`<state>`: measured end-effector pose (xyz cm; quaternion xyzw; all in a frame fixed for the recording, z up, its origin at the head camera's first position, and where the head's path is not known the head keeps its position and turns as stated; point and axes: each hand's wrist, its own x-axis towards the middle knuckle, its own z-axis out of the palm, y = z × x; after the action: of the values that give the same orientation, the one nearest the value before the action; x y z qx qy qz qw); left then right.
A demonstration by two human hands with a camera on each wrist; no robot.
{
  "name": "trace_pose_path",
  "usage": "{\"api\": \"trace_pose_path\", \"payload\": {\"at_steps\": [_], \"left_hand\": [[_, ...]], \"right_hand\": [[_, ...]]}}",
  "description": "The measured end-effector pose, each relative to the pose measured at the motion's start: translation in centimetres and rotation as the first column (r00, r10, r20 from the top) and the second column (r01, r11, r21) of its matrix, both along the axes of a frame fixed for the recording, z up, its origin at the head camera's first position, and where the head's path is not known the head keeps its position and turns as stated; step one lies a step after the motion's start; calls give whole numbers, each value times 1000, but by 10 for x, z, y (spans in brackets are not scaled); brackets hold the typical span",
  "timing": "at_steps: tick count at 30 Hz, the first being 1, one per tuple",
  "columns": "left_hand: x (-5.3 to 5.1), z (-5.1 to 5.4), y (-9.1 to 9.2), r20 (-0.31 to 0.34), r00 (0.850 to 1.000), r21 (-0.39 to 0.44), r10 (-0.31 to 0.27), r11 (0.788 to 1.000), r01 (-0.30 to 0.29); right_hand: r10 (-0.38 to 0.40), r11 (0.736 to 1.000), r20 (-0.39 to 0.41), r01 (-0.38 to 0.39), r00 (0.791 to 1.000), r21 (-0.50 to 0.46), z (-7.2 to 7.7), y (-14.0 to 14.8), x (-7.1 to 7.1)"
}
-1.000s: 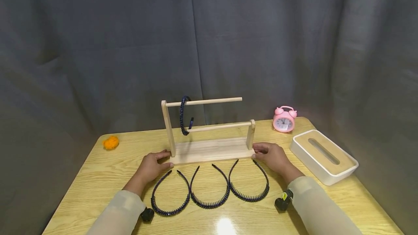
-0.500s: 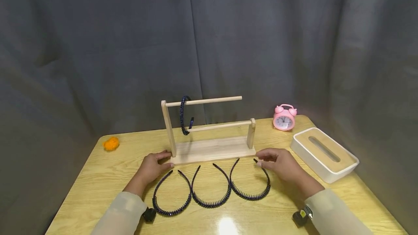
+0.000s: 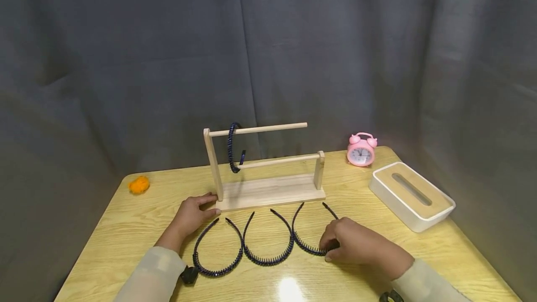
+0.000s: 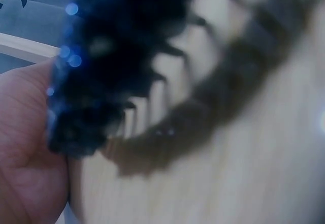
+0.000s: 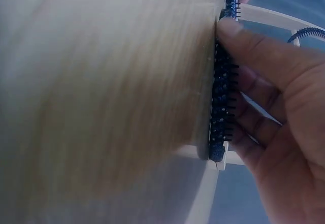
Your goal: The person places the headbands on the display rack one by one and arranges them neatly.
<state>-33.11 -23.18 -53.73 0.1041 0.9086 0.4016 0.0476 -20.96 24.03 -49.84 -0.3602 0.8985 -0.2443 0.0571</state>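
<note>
The left wrist view shows the left headband [image 4: 127, 16] up close, teeth blurred — in the head view it lies whole on the surface [image 3: 113, 236]. On the far side stands a wooden rack [image 3: 268, 192] with a hanging headband [image 3: 230, 148] toward its left; the left hand [image 3: 190, 216], thumb and fingers spread, touches the rack's left end. A pink alarm clock [image 3: 361, 153] and tissue box [image 3: 413, 197] stand at right. The right hand [image 3: 352, 241] hides part of the right headband [image 3: 310, 250], pinching its near curve — thumb outside, fingers by the teeth.
</note>
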Motion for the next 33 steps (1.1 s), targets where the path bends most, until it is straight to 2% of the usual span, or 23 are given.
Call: {"api": "trace_pose_path", "payload": {"at_steps": [5, 7, 10, 13, 16, 19, 22, 24, 26, 27, 28, 30, 33], "left_hand": [[-1, 0, 1, -7, 1000, -17, 5, 1000, -5], [0, 0, 1, -3, 1000, -15, 7, 1000, -7], [1, 2, 3, -3, 1000, -20, 5, 1000, -5], [0, 5, 6, -3, 1000, -22, 8, 1000, -8], [-2, 9, 8, -6, 1000, -22, 8, 1000, -8], [-3, 12, 8, -6, 1000, -21, 8, 1000, -9], [-3, 11, 6, 3, 1000, -18, 14, 1000, -14], [-3, 9, 5, 3, 1000, -19, 15, 1000, -15], [-2, 7, 4, 9, 1000, -14, 17, 1000, -17], [-1, 6, 4, 11, 1000, -12, 19, 1000, -19], [-1, 5, 3, 14, 1000, -7, 20, 1000, -20], [0, 3, 2, 14, 1000, 0, 21, 1000, -21], [2, -1, 1, 15, 1000, 9, 25, 1000, -25]], "right_hand": [[12, 1000, 22, -12, 1000, -6, -2, 2, 1], [4, 999, 40, -3, 999, -39, -4, 6, 2], [-37, 988, 71, 47, 997, -148, -4, 13, 7], [-107, 943, 136, 144, 985, -301, 3, 25, 11], [-210, 849, 221, 290, 952, -441, 14, 38, 11], [-341, 730, 266, 432, 902, -530, 28, 50, 8], [-474, 593, 315, 562, 822, -576, 47, 58, 2], [-492, 474, 385, 612, 781, -634, 59, 60, -4], [-442, 362, 453, 616, 774, -700, 70, 60, -11], [-405, 314, 480, 611, 778, -727, 75, 59, -15], [-372, 278, 497, 605, 784, -746, 79, 58, -18], [-327, 247, 511, 594, 795, -766, 88, 55, -25], [-306, 256, 518, 593, 799, -763, 99, 48, -32]]}}
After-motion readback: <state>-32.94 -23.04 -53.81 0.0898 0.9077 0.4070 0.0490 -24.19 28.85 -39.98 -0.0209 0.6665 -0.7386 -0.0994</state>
